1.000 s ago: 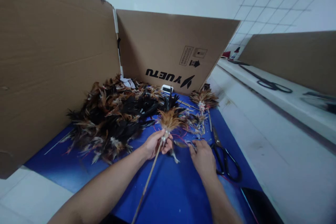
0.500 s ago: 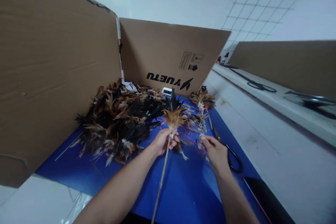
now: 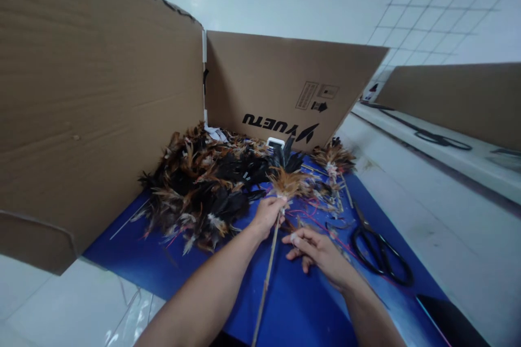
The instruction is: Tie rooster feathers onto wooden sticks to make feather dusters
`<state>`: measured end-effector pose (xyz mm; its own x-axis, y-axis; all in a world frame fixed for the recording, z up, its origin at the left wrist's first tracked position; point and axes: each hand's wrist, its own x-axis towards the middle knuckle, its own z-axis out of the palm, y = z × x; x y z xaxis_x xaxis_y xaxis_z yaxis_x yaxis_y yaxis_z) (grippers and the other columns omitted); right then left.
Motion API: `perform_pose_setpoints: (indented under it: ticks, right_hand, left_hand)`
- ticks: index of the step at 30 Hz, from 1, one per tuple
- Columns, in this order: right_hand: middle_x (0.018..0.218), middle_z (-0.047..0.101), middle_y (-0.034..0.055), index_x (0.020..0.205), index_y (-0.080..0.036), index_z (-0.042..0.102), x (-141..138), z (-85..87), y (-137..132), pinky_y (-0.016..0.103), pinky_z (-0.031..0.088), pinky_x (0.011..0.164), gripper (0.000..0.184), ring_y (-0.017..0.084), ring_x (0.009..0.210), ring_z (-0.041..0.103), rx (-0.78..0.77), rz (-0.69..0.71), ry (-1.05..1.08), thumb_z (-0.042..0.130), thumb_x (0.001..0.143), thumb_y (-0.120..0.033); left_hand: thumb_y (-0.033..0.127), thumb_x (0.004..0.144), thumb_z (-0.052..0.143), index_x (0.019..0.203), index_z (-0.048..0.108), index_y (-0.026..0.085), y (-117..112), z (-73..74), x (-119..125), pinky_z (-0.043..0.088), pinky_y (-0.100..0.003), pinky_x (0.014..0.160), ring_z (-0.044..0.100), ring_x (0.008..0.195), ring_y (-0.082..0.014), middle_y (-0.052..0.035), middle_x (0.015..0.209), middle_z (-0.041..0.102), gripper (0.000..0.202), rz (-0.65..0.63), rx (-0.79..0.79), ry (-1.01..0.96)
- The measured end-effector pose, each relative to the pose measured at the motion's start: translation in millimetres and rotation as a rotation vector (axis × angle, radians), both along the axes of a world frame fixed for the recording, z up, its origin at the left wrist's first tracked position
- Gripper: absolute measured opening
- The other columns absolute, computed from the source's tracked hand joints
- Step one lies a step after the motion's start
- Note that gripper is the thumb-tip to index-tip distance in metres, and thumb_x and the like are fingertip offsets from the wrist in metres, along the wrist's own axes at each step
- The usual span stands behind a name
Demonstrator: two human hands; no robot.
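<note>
My left hand [image 3: 268, 216] is closed around the top of a thin stick, just under a tuft of orange-brown and black feathers, gripping a feather duster [image 3: 287, 181]. The bare end of its stick [image 3: 265, 282] slants down toward me. My right hand [image 3: 315, 252] hovers to the right of the stick, fingers apart and reaching left, apparently with nothing in them. Loose feathers and pink string [image 3: 315, 217] lie just beyond it. Large black-handled scissors [image 3: 382, 255] rest on the blue table [image 3: 301, 303] to its right.
A big heap of brown and black feathers [image 3: 195, 184] covers the table's left. Cardboard panels [image 3: 260, 76] wall the back and left side. Another feather bundle [image 3: 334, 157] and a small white device [image 3: 275, 142] sit at the back. A dark flat object [image 3: 451, 320] lies at the right edge.
My right hand has moved left toward the stick, and its fingers, pinched before, have spread. My left hand still grips the duster. The view has shifted, uncovering more of the scissors.
</note>
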<state>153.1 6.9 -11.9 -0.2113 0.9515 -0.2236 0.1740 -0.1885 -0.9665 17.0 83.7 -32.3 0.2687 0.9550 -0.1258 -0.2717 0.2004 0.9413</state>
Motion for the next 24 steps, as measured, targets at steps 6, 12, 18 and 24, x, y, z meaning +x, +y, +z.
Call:
perform_pose_setpoints:
  ticks: [6,12,18,24]
  right_hand:
    - [0.088,0.064,0.0094,0.08,-0.018,0.057,19,-13.1,15,0.025,0.051,0.044,0.036,0.029,0.087,0.065,0.159,-0.372,-0.114,0.065,0.067,-0.05]
    - [0.085,0.065,0.0116,0.084,-0.017,0.059,36,-16.3,20,0.037,0.051,0.067,0.031,0.025,0.08,0.063,0.754,-0.548,-0.863,0.04,0.083,-0.042]
    - [0.084,0.066,0.0087,0.083,-0.015,0.059,33,3.5,16,0.026,0.041,0.061,0.023,0.019,0.076,0.06,1.105,-0.685,-1.332,0.041,0.087,-0.029]
    - [0.082,0.067,0.0058,0.083,-0.015,0.059,27,10.3,18,0.024,0.035,0.052,0.019,0.016,0.071,0.06,1.234,-0.702,-1.487,0.048,0.086,-0.029]
  left_hand:
    - [0.053,0.077,0.047,0.075,0.061,0.014,-3,1.4,1,0.028,-0.019,0.042,0.045,0.042,-0.0078,0.0029,0.05,0.047,0.042,0.031,0.095,0.271]
    - [0.047,0.077,0.047,0.065,0.061,0.016,-11,7.4,1,0.036,-0.024,0.057,0.054,0.06,-0.015,-0.0034,0.06,0.059,0.036,0.073,0.298,0.69]
    - [0.046,0.079,0.047,0.075,0.065,0.016,-23,6.7,2,0.041,-0.03,0.065,0.059,0.073,-0.0235,-0.0124,0.075,0.065,0.035,0.134,0.387,0.855]
    - [0.043,0.082,0.044,0.086,0.065,0.012,-31,6.7,2,0.044,-0.037,0.072,0.059,0.078,-0.0275,-0.0173,0.084,0.065,0.038,0.145,0.481,0.993]
